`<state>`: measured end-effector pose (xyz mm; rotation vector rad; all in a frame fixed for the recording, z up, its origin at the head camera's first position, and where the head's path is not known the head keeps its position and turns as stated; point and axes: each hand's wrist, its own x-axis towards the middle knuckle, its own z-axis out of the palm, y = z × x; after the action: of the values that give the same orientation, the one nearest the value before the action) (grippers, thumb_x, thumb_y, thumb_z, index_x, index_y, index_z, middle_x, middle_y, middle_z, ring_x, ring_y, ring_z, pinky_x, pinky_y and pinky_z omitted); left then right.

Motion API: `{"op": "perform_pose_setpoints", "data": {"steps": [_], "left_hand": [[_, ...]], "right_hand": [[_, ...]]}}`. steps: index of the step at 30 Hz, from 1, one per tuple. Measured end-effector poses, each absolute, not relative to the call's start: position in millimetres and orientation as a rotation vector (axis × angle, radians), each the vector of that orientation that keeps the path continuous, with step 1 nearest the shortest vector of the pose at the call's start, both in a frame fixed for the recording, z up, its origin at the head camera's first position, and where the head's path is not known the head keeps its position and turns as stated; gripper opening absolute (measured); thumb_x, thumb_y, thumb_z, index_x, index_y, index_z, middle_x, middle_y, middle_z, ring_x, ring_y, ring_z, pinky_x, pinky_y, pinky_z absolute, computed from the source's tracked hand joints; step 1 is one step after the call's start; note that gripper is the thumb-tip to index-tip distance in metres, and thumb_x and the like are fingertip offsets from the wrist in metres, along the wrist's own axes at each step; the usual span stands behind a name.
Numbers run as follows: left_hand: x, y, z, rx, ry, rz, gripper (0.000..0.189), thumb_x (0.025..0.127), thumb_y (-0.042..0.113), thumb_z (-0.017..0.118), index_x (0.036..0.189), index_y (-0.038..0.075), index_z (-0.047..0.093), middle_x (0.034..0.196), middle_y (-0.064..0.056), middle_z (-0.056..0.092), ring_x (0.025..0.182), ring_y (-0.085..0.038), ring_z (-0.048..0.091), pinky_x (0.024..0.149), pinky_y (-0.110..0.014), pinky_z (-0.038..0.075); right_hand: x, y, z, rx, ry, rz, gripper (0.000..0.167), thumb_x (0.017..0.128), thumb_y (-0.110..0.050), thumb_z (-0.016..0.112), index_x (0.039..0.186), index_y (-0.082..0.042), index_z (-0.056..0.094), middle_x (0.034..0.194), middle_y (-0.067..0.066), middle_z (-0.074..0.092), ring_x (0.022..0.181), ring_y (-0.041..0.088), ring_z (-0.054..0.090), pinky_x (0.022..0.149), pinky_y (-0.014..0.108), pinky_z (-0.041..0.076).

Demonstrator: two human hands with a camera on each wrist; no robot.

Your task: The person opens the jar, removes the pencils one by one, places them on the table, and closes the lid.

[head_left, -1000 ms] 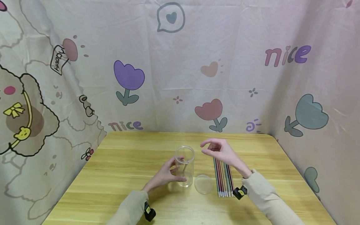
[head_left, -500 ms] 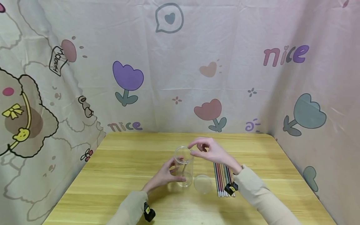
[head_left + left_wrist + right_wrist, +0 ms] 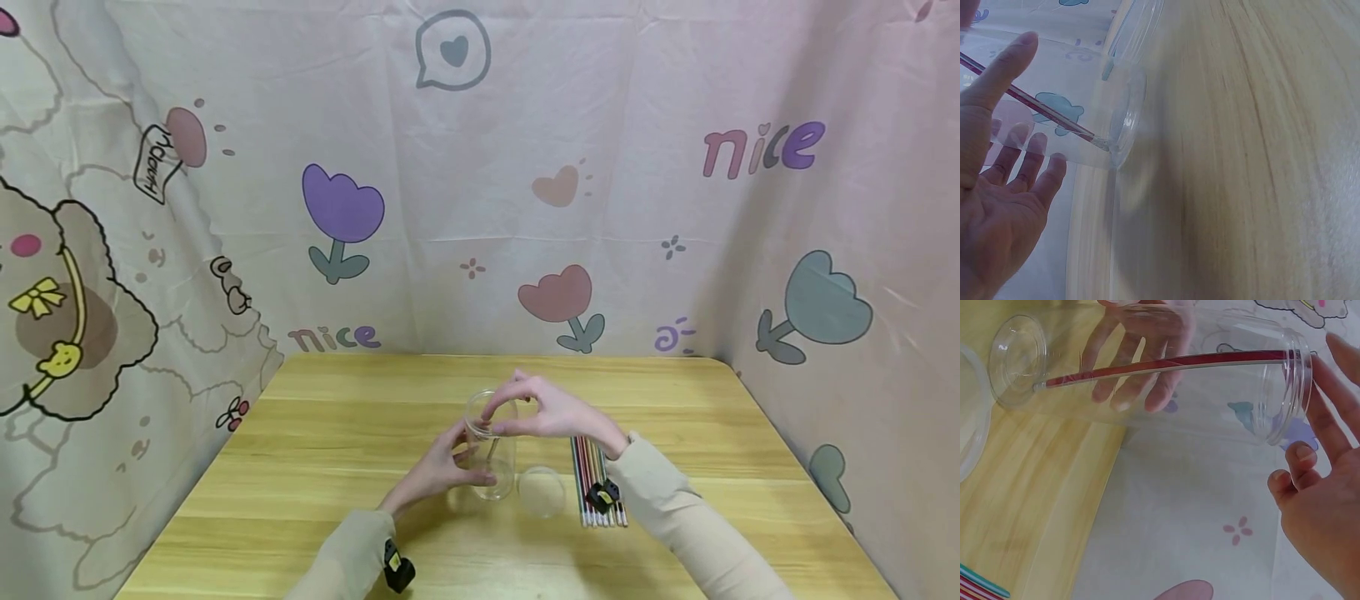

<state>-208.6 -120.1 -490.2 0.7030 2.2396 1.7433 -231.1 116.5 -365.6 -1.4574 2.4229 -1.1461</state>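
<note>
A clear, tall jar stands upright on the table, with my left hand gripping its side between thumb and fingers. Inside leans one red pencil, its eraser end at the bottom and its other end up at the rim. My right hand is over the mouth of the jar, fingertips right at the rim and close to the pencil's upper end. In the right wrist view, thumb and forefinger stand apart there and the other fingers curl loosely.
Beside the jar's base lies a round, clear lid. A row of several coloured pencils lies side by side under my right forearm, eraser ends toward me. A printed cloth hangs behind the wooden table.
My right hand has moved left and slightly down, from over the row of pencils to the jar's mouth. The left hand and the jar stay where they were.
</note>
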Motion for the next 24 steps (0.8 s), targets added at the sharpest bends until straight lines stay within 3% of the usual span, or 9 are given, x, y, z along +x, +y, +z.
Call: {"op": "perform_pose_setpoints", "data": {"steps": [3,6,8,13,17,24], "left_hand": [[-208.6,-120.0,-489.8,0.708,2.249,1.732,0.082,0.078,0.018,0.088,0.147,0.013,0.043,0.15,-0.015,0.046,0.143,-0.043,0.04,0.119,-0.058,0.039],[-209.0,-120.0,-489.7,0.721,2.247,1.729,0.083,0.078,0.017,0.087,0.147,0.01,0.042,0.15,-0.016,0.045,0.144,-0.042,0.04,0.12,-0.059,0.038],[-209.1,-120.1,-490.0,0.728,2.245,1.728,0.082,0.079,0.017,0.087,0.147,0.011,0.043,0.15,-0.015,0.046,0.144,-0.041,0.039,0.12,-0.059,0.038],[-209.2,-120.6,-490.5,0.742,2.238,1.728,0.077,0.08,0.017,0.086,0.145,0.022,0.045,0.15,-0.008,0.047,0.145,-0.037,0.041,0.121,-0.058,0.037],[-209.1,-120.3,-490.4,0.749,2.243,1.732,0.076,0.079,0.018,0.087,0.144,0.023,0.046,0.149,-0.008,0.048,0.143,-0.038,0.042,0.12,-0.058,0.039],[-209.4,-119.2,-490.9,0.749,2.254,1.736,0.078,0.078,0.017,0.088,0.144,0.021,0.047,0.15,-0.008,0.048,0.143,-0.035,0.043,0.121,-0.057,0.038]], "right_hand": [[-231.1,114.2,-366.3,-1.494,2.407,-1.098,0.02,0.091,-0.027,0.075,0.11,-0.021,0.076,0.112,-0.009,0.076,0.106,0.01,0.054,0.102,0.037,0.043],[-229.8,113.0,-365.9,-1.506,2.421,-1.059,0.022,0.088,-0.026,0.077,0.109,-0.02,0.077,0.109,-0.009,0.077,0.097,0.009,0.044,0.086,0.029,0.041],[-229.5,112.7,-366.1,-1.511,2.445,-1.024,0.022,0.087,-0.026,0.079,0.108,-0.02,0.078,0.106,-0.009,0.078,0.094,0.008,0.041,0.084,0.026,0.038],[-229.1,113.2,-366.4,-1.483,2.49,-0.96,0.022,0.084,-0.026,0.081,0.106,-0.021,0.079,0.1,-0.012,0.078,0.093,0.006,0.04,0.091,0.031,0.033],[-230.0,115.0,-367.3,-1.442,2.503,-0.952,0.022,0.083,-0.024,0.082,0.104,-0.022,0.08,0.099,-0.013,0.078,0.094,0.005,0.041,0.097,0.036,0.032],[-233.0,119.0,-371.4,-1.444,2.483,-0.996,0.022,0.083,-0.021,0.082,0.104,-0.02,0.08,0.098,-0.01,0.078,0.091,0.005,0.039,0.09,0.029,0.033]]}}
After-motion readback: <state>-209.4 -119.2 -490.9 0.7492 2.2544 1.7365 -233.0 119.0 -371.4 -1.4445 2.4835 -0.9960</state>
